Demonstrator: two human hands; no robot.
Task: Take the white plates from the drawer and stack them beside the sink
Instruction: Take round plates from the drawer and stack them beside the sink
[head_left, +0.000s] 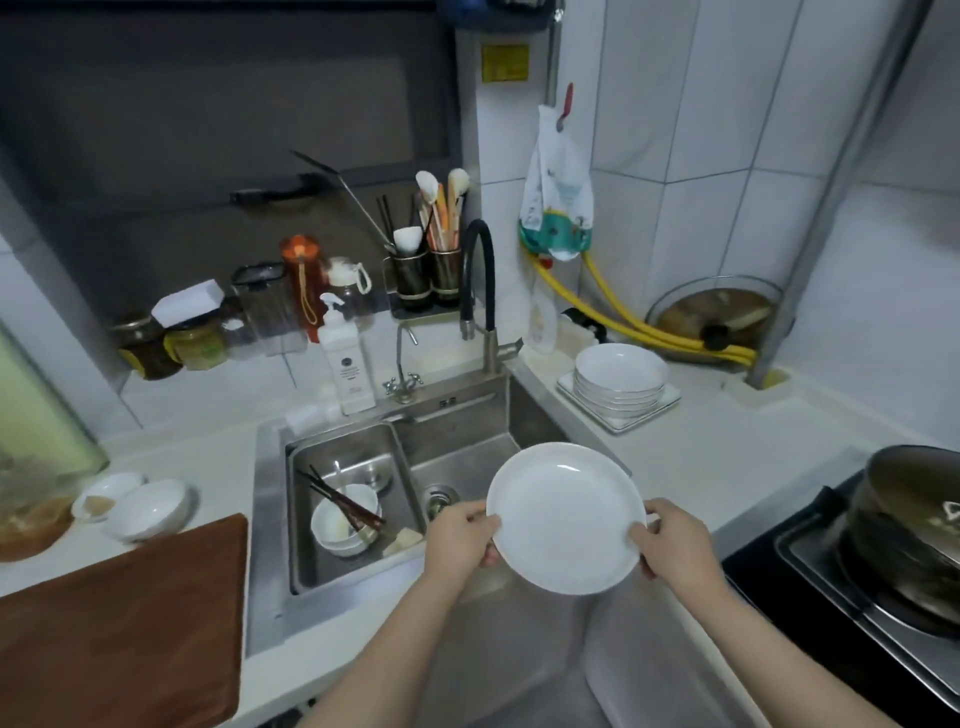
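Both hands carry one white plate (566, 517) over the front right of the steel sink (467, 415): the left hand (460, 535) pinches the plate's left rim, thumb on top and fingers curled beneath, and the right hand (675, 540) pinches the opposite rim the same way, probably to keep the glazed dish from slipping. The plate tilts a little toward the camera, its empty face up. On the counter (727, 447) to the right of the sink, a stack of round white plates (618, 382) sits on a square white plate, so the held one most likely belongs on top of it (the drawer itself is out of view). Between the sink and a steel pot (914, 519) on the hob, that stretch of counter keeps the pile near the basin.
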